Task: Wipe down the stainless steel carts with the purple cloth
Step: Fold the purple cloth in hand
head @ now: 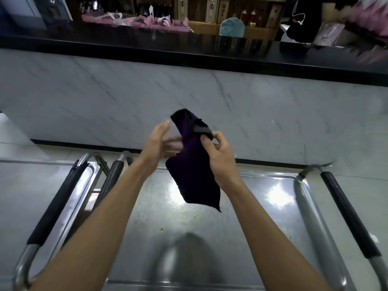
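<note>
Pinched in right hand [218,156], dark purple cloth [195,175] hanging lengthwise above crumb-speckled stainless steel cart top [262,217]; left hand [156,143] open alongside.

This is looking like a restaurant or bar service area. Steel carts [189,217] with black-gripped handles [348,213] are standing against a marble-fronted bar with a black worktop [147,49]. Behind it, wooden shelves [231,15] are holding bottles [244,16] and boxes, and folded pink napkins [136,21] are lying in a row.
</note>
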